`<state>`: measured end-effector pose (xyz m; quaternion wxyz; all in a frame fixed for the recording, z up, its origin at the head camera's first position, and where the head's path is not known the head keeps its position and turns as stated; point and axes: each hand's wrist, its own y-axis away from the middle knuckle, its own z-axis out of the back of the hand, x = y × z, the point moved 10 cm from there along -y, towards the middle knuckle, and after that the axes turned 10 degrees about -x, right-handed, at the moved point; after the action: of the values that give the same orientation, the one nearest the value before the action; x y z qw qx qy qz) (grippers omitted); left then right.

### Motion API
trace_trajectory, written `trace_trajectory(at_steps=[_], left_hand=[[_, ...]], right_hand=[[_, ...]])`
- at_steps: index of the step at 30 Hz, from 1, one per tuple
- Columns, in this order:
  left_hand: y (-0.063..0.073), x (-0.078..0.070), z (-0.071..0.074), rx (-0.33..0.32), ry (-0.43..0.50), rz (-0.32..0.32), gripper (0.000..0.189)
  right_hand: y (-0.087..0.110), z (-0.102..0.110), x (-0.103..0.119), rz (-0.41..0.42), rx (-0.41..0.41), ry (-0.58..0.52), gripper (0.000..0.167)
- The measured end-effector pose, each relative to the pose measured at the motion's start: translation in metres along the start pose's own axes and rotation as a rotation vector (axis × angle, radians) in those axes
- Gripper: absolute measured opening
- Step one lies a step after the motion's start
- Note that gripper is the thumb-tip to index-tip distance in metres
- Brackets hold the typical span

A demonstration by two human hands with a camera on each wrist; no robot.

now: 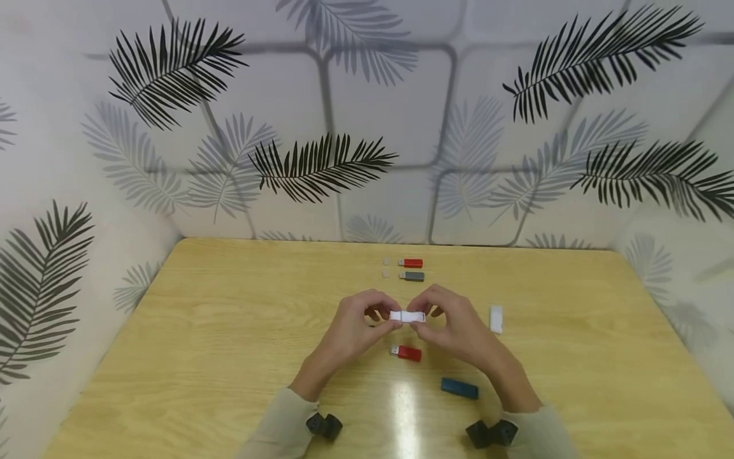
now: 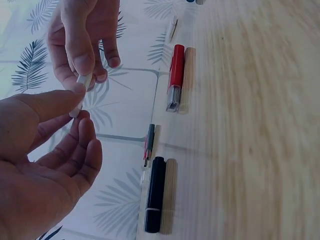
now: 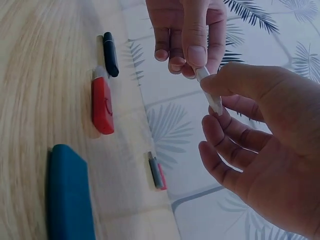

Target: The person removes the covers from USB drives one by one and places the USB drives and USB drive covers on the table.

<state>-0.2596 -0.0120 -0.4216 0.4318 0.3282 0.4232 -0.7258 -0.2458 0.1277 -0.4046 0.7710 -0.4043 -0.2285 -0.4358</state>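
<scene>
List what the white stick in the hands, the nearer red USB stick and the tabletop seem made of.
White stick: probably plastic, opaque white; finish unclear.
Nearer red USB stick: body likely smooth plastic, evenly coloured; its plug looks metallic, being silvery.
Tabletop: wood or wood-look laminate, given its grain; the bright glare suggests a glossy coating.

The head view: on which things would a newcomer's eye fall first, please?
Probably on the black leaves across the pale wall behind the table. Next, the hands, pinching a white stick between them near the middle of the table. Then perhaps the nearer red stick, bright against the wood just below them in the picture.
</scene>
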Motion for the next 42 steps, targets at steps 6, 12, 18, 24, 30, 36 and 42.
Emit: trace_trajectory(at_steps=[6, 12, 18, 24, 30, 36, 42], left_hand=[[0.001, -0.01, 0.003, 0.019, 0.046, -0.049, 0.014], [-0.002, -0.017, 0.006, 0.027, 0.066, -0.067, 0.014], [-0.001, -0.02, 0.009, 0.037, 0.076, -0.057, 0.013], [0.001, -0.023, 0.012, 0.039, 0.082, -0.063, 0.013], [0.002, -0.028, 0.015, 0.047, 0.063, -0.081, 0.013], [0.003, -0.03, 0.019, 0.048, 0.066, -0.096, 0.013], [0.002, -0.029, 0.02, 0.05, 0.081, -0.095, 0.013]], right_hand=[[0.002, 0.007, 0.013, 0.042, -0.009, -0.015, 0.022], [-0.002, 0.011, 0.023, 0.07, -0.018, -0.016, 0.021], [-0.003, 0.012, 0.027, 0.077, -0.02, -0.005, 0.022], [-0.002, 0.013, 0.032, 0.1, -0.018, -0.012, 0.024], [-0.001, 0.014, 0.037, 0.132, -0.022, -0.017, 0.025], [0.0, 0.016, 0.043, 0.182, -0.032, -0.015, 0.024], [-0.001, 0.017, 0.045, 0.203, -0.043, -0.015, 0.025]])
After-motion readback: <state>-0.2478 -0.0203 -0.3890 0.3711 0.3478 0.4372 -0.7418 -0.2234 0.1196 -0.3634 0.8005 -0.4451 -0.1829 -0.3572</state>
